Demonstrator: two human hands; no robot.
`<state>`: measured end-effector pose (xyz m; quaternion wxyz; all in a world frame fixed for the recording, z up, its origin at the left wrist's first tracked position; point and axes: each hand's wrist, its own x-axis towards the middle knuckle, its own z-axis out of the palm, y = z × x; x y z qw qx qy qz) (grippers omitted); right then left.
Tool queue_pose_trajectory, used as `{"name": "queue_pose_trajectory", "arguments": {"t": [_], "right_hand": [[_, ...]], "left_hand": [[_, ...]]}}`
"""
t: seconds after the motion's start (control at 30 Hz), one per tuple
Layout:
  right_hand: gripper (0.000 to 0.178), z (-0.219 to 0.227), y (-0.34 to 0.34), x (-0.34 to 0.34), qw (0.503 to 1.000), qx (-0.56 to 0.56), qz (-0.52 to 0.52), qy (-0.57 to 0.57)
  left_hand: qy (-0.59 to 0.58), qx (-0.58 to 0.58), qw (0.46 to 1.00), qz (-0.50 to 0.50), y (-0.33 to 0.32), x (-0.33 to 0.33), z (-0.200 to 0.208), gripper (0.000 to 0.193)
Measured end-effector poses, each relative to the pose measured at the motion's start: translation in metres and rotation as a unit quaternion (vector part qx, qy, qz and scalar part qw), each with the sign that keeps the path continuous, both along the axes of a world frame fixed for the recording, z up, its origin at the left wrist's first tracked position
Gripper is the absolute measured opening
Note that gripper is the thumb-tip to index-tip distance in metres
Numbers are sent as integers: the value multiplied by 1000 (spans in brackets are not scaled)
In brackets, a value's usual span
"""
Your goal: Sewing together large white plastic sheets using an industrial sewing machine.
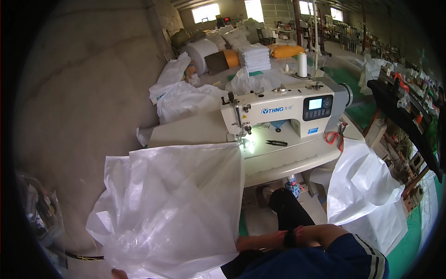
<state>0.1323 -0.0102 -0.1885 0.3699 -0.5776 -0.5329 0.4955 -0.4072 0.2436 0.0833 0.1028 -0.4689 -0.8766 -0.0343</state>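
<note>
A large white plastic sheet or bag (172,200) hangs from the sewing machine's table toward me, its far right corner beside the lit needle area. At its lower right edge is my right hand (245,242), closed on the material, with most of the fingers hidden. Only a small part of my left hand (119,274) shows at the bottom, closed at the sheet's lower left edge. The white sewing machine (274,109) stands beyond, with its lamp and screen lit. Black thread snips (277,143) lie on the machine bed, to the right of the needle.
Red-handled scissors (333,137) lie at the table's right end. Another white sheet (364,186) drapes down at the right. A thread cone (302,65) stands behind the machine. White material (190,100) is heaped behind the table, near the bare wall (88,93). A folded white stack (255,58) stands farther back.
</note>
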Motion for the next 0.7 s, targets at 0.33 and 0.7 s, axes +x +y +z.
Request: {"name": "queue_pose_trajectory", "arguments": {"t": [0.33, 0.7], "right_hand": [[33, 94, -30, 24, 986, -149, -3, 78], [56, 198, -77, 79, 944, -196, -202, 173]], "left_hand": [[-253, 24, 665, -703, -28, 486, -7, 53], [-82, -76, 769, -629, 4, 517, 25, 46]]}}
